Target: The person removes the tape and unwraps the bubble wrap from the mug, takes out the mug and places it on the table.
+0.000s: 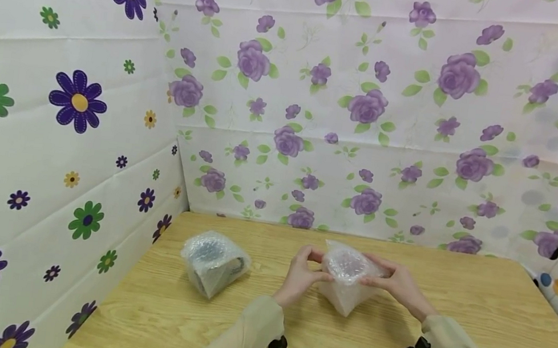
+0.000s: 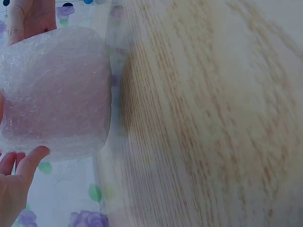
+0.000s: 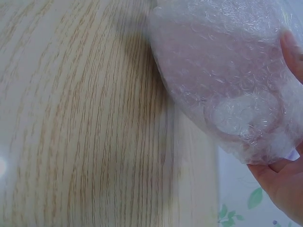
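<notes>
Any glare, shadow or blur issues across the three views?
Head: bright, with white glints on the bubble-wrapped bundle; left wrist: dimmer, grain of the table soft and smeary toward the right; right wrist: also dimmer, small white glare spot at the left edge, dark shadow on the table beside the bundle.
</notes>
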Motion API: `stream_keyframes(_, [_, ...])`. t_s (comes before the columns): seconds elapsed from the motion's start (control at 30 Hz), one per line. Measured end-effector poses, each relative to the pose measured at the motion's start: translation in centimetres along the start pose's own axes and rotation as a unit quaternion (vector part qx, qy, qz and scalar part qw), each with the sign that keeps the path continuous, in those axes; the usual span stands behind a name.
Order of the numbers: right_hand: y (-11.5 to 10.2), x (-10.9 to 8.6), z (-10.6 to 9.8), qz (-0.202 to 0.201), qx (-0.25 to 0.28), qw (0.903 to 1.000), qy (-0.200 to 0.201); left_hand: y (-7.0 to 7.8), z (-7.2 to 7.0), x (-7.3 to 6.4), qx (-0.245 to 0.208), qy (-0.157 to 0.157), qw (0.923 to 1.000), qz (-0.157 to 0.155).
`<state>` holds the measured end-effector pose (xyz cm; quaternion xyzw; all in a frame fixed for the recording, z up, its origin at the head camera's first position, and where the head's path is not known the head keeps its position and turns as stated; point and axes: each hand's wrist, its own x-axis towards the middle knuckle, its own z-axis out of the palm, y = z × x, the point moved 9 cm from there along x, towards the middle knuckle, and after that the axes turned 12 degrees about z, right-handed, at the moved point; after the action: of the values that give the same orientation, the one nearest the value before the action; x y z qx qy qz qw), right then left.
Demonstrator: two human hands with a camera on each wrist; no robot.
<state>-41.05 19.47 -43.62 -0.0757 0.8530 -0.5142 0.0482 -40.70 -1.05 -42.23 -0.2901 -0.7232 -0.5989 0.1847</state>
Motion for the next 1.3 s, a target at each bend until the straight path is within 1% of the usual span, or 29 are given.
stream_keyframes(0.13, [0.1,0.2,0.1,0.001,0.007,1.0000,-0.006,0.2,0.0,0.0,-0.005,0.000,1.0000,-0.002])
stream_keyframes(0.3, [0.2,0.5,0.2,-0.006,0.003,0.9999,-0.011,2.3,-0.2,0.0,-0.023,0.000,0.9997,0.003])
stream_keyframes(0.37, [0.4,0.6,0.3,-0.007,-0.001,0.9999,-0.013,3.1,-0.3,-0.1,-0.019,-0.003,0.9998,0.004])
stream_keyframes(0.47, [0.7,0.7,0.4,-0.005,-0.004,0.9999,-0.016,3.2,-0.4,-0.1,-0.012,-0.004,0.9999,0.004])
stream_keyframes(0.53, [0.8,0.8,0.5,-0.004,-0.004,0.9998,-0.018,3.0,-0.3,-0.2,-0.003,-0.002,1.0000,0.009])
stream_keyframes(0.67, [1.0,0.9,0.6,-0.002,-0.001,0.9997,-0.022,1.2,-0.1,-0.2,0.016,0.002,0.9998,0.011])
stream_keyframes(0.77, [1.0,1.0,0.6,-0.002,0.004,0.9996,-0.026,-0.1,0.1,-0.1,0.022,0.000,0.9998,-0.001])
stream_keyframes(0.83, [1.0,1.0,0.6,-0.003,0.007,0.9996,-0.028,-0.6,0.2,0.0,0.025,-0.005,0.9996,-0.012])
stream_keyframes(0.97, [1.1,1.0,0.5,-0.007,0.008,0.9995,-0.030,-0.7,0.4,0.2,0.025,-0.016,0.9993,-0.023])
stream_keyframes(1.17, [1.2,1.1,0.2,-0.010,0.015,0.9994,-0.030,-0.4,0.7,0.5,0.048,-0.036,0.9982,-0.009])
stream_keyframes(1.3, [1.2,1.1,0.3,-0.006,0.000,0.9993,-0.037,-0.5,0.7,0.3,0.050,-0.039,0.9979,-0.009])
